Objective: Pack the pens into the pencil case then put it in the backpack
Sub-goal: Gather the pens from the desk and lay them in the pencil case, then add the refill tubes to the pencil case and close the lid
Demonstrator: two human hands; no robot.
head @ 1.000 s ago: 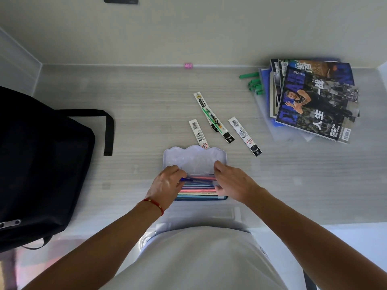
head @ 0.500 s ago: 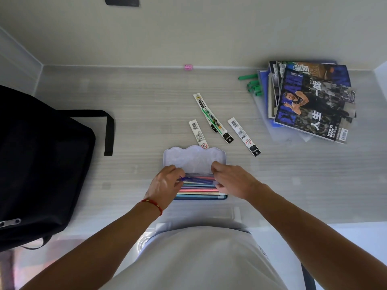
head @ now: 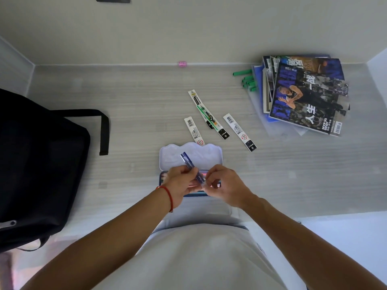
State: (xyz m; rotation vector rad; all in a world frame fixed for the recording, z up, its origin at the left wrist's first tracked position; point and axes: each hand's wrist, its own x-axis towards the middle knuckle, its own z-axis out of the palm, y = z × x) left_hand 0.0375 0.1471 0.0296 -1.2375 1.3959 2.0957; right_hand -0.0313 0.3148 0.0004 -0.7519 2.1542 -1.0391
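An open tin pencil case (head: 162, 178) lies near the desk's front edge, its pale lid (head: 205, 155) folded back. Coloured pens fill the tray, mostly hidden under my hands. A blue pen (head: 189, 167) is tilted up over the case, its tip pointing away from me. My left hand (head: 181, 186) grips its middle, and my right hand (head: 225, 185) pinches its near end. Several packaged pen refills (head: 211, 115) lie on the desk beyond the case. The black backpack (head: 39, 170) rests at the left.
A stack of magazines (head: 303, 95) sits at the back right with green markers (head: 247, 79) beside it. A small pink object (head: 182, 64) lies against the back wall. The backpack's strap (head: 104, 130) runs out onto the grey desk.
Both hands were down on the pens in the tray. Now they have lifted a blue pen out and tilted it up over the case.
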